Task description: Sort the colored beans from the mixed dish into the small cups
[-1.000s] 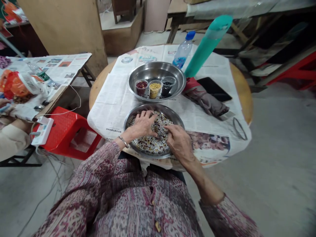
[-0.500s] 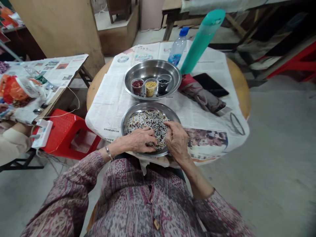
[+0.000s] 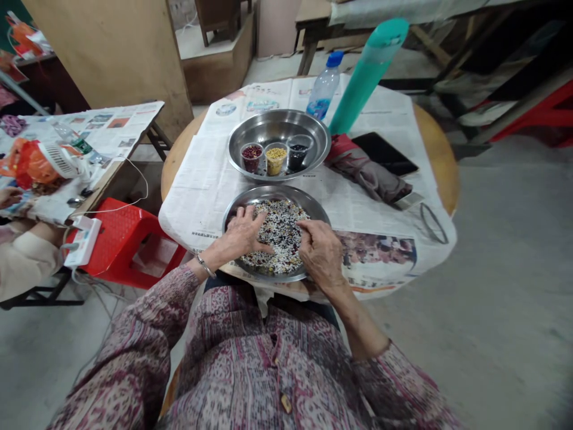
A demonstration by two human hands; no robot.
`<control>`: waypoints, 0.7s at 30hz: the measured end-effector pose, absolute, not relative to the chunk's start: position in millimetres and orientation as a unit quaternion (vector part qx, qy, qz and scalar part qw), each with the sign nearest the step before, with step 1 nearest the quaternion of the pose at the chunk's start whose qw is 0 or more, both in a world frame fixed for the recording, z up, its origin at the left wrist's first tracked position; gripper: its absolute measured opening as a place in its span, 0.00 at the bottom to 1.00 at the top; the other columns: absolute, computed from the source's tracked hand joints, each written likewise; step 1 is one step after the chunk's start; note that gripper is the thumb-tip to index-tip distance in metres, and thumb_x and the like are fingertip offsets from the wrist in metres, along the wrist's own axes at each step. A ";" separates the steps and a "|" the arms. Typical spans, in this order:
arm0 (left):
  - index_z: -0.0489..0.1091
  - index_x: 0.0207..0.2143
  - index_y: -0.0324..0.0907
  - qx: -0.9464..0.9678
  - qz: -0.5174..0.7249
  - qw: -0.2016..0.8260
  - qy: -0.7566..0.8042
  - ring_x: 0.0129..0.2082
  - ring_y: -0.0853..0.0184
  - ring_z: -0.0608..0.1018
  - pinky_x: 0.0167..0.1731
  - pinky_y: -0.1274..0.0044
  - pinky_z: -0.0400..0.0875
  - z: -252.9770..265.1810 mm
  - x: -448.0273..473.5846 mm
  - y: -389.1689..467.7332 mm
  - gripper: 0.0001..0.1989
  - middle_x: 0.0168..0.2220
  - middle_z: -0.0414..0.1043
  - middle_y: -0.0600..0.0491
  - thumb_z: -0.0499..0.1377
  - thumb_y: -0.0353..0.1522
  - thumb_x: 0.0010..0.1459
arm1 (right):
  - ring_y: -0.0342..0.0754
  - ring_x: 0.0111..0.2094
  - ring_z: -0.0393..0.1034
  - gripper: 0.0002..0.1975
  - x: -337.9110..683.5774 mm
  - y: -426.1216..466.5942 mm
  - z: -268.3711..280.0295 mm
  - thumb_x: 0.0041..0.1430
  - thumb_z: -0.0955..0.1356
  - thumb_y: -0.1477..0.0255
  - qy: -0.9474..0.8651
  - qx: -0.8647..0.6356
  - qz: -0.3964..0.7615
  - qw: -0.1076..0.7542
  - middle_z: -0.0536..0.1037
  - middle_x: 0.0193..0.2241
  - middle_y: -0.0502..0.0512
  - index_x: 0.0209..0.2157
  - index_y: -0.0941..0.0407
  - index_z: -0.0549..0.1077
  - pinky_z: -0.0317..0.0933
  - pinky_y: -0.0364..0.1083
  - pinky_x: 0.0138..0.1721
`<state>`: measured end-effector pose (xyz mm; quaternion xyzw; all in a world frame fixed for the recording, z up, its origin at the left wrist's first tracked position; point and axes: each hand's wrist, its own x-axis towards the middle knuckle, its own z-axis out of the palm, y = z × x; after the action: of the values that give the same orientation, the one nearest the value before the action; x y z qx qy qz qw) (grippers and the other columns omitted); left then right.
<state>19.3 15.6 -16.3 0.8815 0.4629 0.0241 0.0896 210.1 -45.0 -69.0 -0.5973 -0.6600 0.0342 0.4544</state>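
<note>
A shallow steel basin (image 3: 231,209) lies in front of me, holding a mix of white grains with dark, red and yellow beans (image 3: 283,234). My left hand (image 3: 247,232) is over its left side, fingers spread and palm down, touching the mix. At the right rim, my right hand (image 3: 321,249) is closed with its index finger bent toward the grains; whatever its fingers hold is hidden. Behind stands a second steel basin (image 3: 277,122). Inside it are three clear cups, one of red beans (image 3: 251,156), one of yellow beans (image 3: 275,157), one of black beans (image 3: 298,154).
Newspaper covers the round table (image 3: 197,173). Toward the back right are a water bottle (image 3: 323,88), a tall green container (image 3: 367,77), a folded umbrella (image 3: 371,173) and a dark tablet (image 3: 385,153). A red stool (image 3: 120,239), power strip (image 3: 83,241) and another person's arm (image 3: 31,254) are at left.
My left hand has moved up and left from the middle of the grains, its fingers going from bunched to spread. The right hand stays at the right rim.
</note>
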 end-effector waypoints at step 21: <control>0.65 0.54 0.42 0.884 -0.069 0.101 0.450 0.50 0.56 0.70 0.45 0.68 0.72 5.0 -7.0 -17.3 0.19 0.53 0.64 0.44 0.59 0.28 0.60 | 0.54 0.43 0.72 0.15 210.4 -45.3 -69.5 0.62 0.59 0.78 -0.655 -0.600 0.050 0.457 0.80 0.38 0.60 0.42 0.57 0.76 0.67 0.55 0.47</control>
<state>-7.0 -17.3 5.0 0.8844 0.4504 -0.0689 0.1010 210.4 -45.3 -69.5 -0.6004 -0.6547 0.0495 0.4565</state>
